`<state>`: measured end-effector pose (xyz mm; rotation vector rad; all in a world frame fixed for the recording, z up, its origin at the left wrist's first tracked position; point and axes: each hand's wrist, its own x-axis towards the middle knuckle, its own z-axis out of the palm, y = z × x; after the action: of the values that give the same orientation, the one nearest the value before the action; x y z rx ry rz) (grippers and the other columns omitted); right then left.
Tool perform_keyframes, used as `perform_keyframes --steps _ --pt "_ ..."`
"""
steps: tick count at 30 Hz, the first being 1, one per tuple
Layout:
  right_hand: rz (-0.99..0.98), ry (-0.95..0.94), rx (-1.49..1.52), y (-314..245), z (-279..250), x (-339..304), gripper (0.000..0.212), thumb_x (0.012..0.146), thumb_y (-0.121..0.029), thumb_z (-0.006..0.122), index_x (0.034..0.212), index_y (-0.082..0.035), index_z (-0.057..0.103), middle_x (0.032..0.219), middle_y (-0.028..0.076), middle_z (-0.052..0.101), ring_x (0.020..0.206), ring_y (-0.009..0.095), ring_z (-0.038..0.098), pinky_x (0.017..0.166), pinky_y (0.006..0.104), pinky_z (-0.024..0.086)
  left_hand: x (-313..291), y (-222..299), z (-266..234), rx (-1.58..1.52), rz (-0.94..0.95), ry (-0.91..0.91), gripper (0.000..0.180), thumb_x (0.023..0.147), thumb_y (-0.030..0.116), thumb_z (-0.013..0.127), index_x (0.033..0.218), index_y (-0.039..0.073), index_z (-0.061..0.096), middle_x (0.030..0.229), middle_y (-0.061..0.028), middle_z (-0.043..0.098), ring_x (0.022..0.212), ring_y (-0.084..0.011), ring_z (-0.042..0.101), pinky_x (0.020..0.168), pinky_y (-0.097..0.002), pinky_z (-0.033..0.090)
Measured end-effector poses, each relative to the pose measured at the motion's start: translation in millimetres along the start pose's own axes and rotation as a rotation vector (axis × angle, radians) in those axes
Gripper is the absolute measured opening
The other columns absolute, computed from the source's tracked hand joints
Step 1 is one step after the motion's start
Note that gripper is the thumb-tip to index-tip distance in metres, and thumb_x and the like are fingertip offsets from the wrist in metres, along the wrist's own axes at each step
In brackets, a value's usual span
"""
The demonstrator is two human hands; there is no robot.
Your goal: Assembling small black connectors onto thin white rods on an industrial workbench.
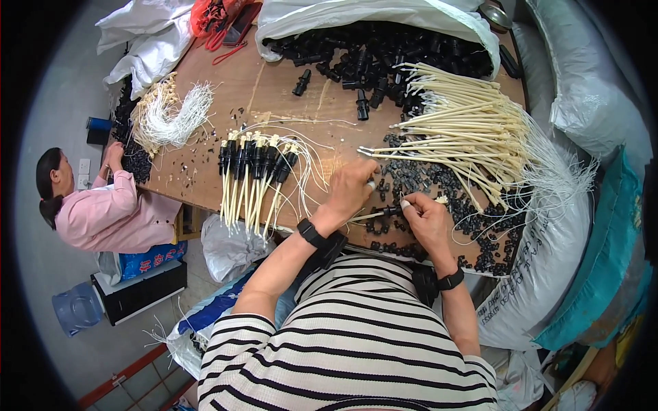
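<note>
My right hand (428, 220) is closed near the table's front edge, gripping a black plastic connector (391, 211) that lies roughly level. A cream sleeve sticks out of the connector's left end; a small cream plug (442, 200) shows beyond my knuckles. My left hand (351, 183) is up and to the left with its fingers curled together, and what they pinch is hidden. Just past its knuckles are the white tips of two cream-sleeved cables (384, 151), which reach out from a large pile (473, 127). To its left lies a row of black connectors with cream sleeves (257, 161).
Small black clips (483, 240) cover the table's (301, 109) front right. A white sack (377, 10) spills black housings at the back. A bundle of white wires (181, 123) lies at the left. A co-worker in pink (103, 216) sits there. Full sacks (541, 260) crowd the right edge.
</note>
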<state>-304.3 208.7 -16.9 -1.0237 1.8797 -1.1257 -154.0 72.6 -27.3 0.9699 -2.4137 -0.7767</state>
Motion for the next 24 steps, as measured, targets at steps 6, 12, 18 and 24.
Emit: perform_keyframes --steps 6,12,18,24 --pt "0.108 0.010 -0.020 -5.6 1.0 4.6 0.015 0.082 -0.016 0.064 0.086 -0.003 0.069 0.053 0.004 0.056 0.049 0.007 0.051 0.048 0.0270 0.039 -1.9 7.9 -15.0 -0.637 -0.398 -0.095 0.018 0.073 -0.005 0.062 0.088 0.002 0.066 0.076 -0.0053 0.063 0.072 -0.0142 0.062 0.065 -0.0249 0.050" --pt "0.131 -0.094 0.302 -4.8 14.2 10.2 0.012 0.088 -0.007 0.062 0.093 0.001 0.067 0.064 -0.009 0.053 0.055 -0.002 0.040 0.047 0.0184 0.029 -9.2 40.1 2.5 -0.504 -0.052 0.039 0.019 0.066 -0.005 0.064 0.082 0.003 0.061 0.073 -0.0099 0.057 0.065 -0.0213 0.059 0.056 -0.0306 0.045" --pt "0.171 -0.087 0.502 -8.6 12.0 7.6 0.010 0.088 -0.006 0.062 0.094 0.001 0.067 0.065 -0.008 0.054 0.057 -0.002 0.043 0.049 0.0169 0.031 -6.7 39.5 3.3 -0.555 -0.113 0.103 0.021 0.069 -0.002 0.064 0.088 0.004 0.063 0.077 -0.0065 0.063 0.069 -0.0174 0.063 0.061 -0.0287 0.050" --pt "-0.101 0.033 0.085 -10.6 14.3 1.6 0.012 0.088 -0.011 0.065 0.090 0.000 0.067 0.062 -0.003 0.061 0.055 0.001 0.051 0.049 0.0191 0.038 -7.6 31.2 -4.8 -0.488 -0.404 -0.190 0.011 0.075 0.000 0.065 0.087 0.001 0.066 0.083 -0.0023 0.066 0.073 -0.0065 0.061 0.063 -0.0237 0.051"
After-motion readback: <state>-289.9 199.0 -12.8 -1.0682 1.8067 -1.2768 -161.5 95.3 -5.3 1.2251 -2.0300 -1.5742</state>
